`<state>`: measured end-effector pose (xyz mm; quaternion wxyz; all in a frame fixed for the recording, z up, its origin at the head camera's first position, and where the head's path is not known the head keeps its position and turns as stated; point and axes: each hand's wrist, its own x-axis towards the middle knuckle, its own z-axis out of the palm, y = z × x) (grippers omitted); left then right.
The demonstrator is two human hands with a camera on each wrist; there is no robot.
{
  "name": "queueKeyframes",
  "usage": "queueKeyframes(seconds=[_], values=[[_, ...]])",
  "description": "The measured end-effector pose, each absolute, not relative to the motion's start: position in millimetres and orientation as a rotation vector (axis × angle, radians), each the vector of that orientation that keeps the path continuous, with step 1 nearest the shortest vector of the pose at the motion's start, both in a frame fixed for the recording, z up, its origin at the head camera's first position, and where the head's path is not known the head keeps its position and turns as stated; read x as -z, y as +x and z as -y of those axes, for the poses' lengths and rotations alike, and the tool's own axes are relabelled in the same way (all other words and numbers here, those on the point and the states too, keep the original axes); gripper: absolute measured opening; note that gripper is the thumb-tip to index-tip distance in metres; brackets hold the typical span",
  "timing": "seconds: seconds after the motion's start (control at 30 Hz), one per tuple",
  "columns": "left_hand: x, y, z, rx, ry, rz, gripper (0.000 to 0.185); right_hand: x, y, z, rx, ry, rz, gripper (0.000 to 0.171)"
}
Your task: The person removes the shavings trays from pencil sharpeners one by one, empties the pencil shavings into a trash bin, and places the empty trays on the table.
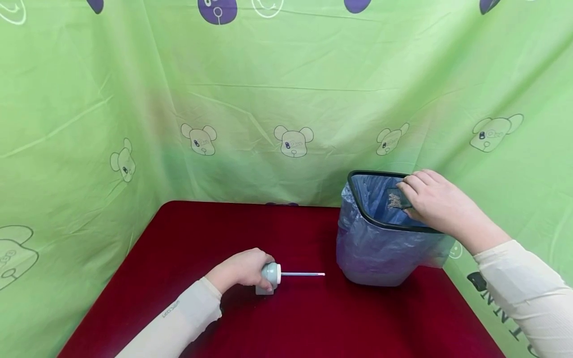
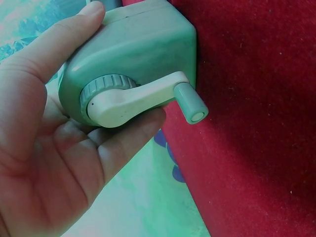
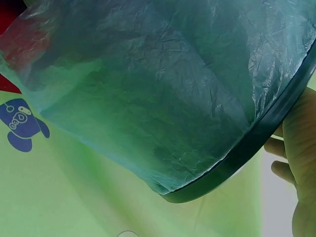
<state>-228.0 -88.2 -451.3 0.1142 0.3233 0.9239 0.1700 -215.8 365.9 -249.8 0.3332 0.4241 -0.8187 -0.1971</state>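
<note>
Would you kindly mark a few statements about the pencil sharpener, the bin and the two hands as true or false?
1. The left hand grips the pencil sharpener on the red table. True.
2. A pencil sticks out of the sharpener toward the bin. True.
3. The bin lies tipped over on its side. False: it stands upright, lined with a bluish bag.
4. The right hand rests flat on the table. False: it is over the bin's rim, holding a small dark tray above the opening.
5. The sharpener's crank is white with a green knob. True.
</note>
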Motion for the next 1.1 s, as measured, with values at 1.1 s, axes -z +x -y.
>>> queueKeyframes(seconds=[1.1], values=[[449.8, -227.1, 88.3, -0.515, 0.938, -2.704, 0.053, 249.0, -217.4, -364.5, 0.631, 1.167, 2.092, 0.046]])
